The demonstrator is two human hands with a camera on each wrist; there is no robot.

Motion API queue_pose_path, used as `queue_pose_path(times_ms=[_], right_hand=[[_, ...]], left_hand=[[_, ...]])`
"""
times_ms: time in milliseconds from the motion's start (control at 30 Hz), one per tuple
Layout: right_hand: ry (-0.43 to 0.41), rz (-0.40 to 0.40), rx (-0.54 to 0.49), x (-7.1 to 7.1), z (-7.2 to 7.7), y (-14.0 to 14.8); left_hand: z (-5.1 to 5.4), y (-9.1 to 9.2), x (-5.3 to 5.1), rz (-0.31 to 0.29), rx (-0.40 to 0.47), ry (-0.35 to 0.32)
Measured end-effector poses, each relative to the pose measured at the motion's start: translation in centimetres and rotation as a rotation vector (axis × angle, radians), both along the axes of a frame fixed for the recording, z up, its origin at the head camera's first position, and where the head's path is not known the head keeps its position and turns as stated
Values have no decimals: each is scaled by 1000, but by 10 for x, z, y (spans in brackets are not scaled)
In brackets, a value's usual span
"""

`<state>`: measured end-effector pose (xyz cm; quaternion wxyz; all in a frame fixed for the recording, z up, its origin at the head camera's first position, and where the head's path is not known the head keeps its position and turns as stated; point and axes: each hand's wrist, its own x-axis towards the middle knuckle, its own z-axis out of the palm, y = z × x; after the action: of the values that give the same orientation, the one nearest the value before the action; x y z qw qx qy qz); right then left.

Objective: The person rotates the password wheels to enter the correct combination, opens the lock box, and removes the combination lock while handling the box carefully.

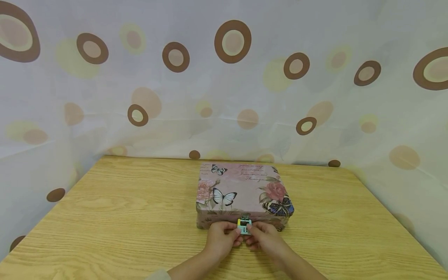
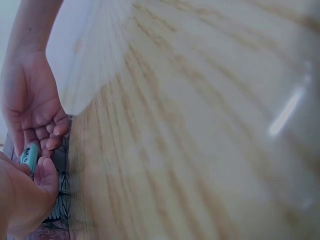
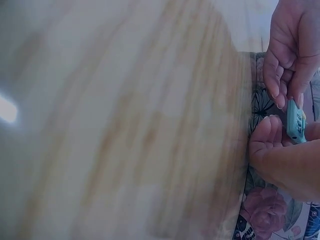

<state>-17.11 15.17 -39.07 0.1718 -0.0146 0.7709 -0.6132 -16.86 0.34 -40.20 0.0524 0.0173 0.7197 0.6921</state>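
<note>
A small teal combination padlock [image 1: 244,229] with a yellow corner and dark marks on its face is at the front clasp [image 1: 246,216] of a pink tin box [image 1: 241,182]. The box is closed and printed with butterflies and roses. From the left side, my left hand [image 1: 220,238] pinches the padlock between thumb and fingers. My right hand [image 1: 267,238] grips its other side, with the thumb on its face. The left wrist view shows the padlock [image 2: 30,159] between both hands. Whether its shackle is locked, I cannot tell.
The box stands on a wood-grain table [image 1: 133,210], near the table's back edge. A pale curtain [image 1: 196,93] with brown and yellow circles hangs behind the table and along both sides.
</note>
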Motion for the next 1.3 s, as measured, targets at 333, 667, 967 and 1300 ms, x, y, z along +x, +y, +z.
queue_pose_path(times_ms=[333, 667, 967, 1300], right_hand=[[-9, -58, -53, 2, 1, 2], [10, -26, -9, 2, 1, 4], [24, -21, 2, 2, 2, 2], [34, 9, -15, 0, -1, 1]], left_hand=[[2, 1, 3, 4, 24, 12], [2, 0, 2, 6, 35, 9], [3, 0, 2, 4, 30, 0], [1, 1, 2, 4, 31, 3]])
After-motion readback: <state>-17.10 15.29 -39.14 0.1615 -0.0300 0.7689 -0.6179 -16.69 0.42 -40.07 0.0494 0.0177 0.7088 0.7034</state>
